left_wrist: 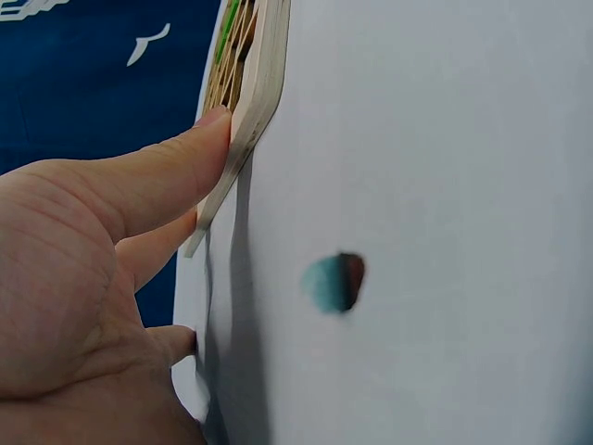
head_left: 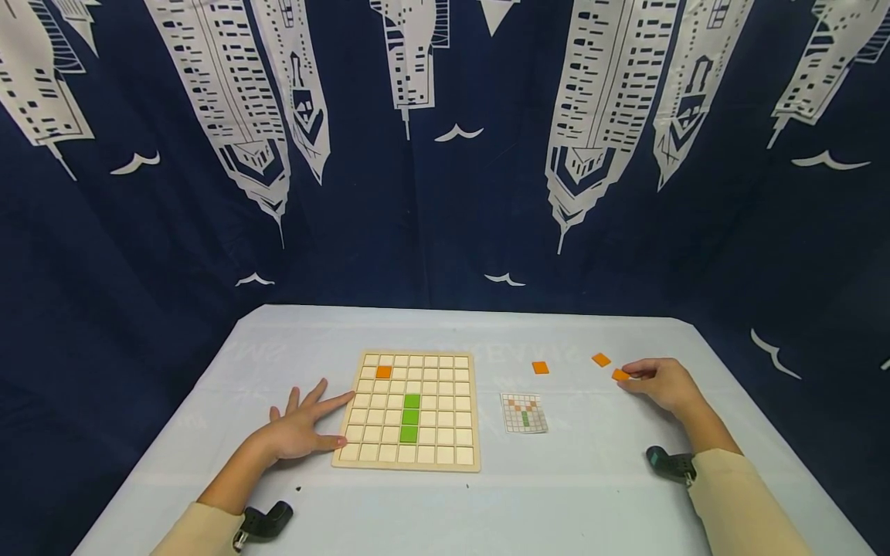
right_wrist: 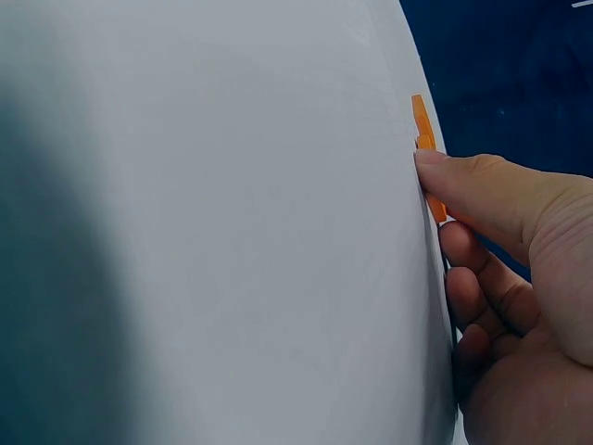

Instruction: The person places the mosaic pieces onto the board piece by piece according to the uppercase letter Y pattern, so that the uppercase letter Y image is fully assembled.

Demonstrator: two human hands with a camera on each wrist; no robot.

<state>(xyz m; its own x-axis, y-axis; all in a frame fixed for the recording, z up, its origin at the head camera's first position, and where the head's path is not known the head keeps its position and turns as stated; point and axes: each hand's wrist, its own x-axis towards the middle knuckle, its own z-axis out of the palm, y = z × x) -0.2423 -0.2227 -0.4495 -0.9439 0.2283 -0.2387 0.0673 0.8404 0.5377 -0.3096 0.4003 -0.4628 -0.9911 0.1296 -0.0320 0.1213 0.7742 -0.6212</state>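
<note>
A wooden grid board [head_left: 441, 467] lies on the table, bearing an orange square tile [head_left: 383, 372] at its upper left and a column of green tiles [head_left: 410, 417] near the middle. My left hand [head_left: 295, 432] rests at the board's left edge with spread fingers; in the left wrist view the thumb [left_wrist: 176, 176] touches the board's side [left_wrist: 264, 93]. Over on the right, my right hand [head_left: 664, 384] pinches an orange tile [head_left: 620, 374] between thumb and fingers, at the table surface. In the right wrist view, the thumb [right_wrist: 491, 190] partly covers this orange tile [right_wrist: 435, 208].
Two loose orange tiles lie left of my right hand, one nearer [head_left: 601, 360] and one farther [head_left: 540, 367]. A small pattern card [head_left: 524, 425] with a printed grid sits right of the board. Behind the white table [head_left: 556, 510] hangs a dark blue curtain [head_left: 445, 216].
</note>
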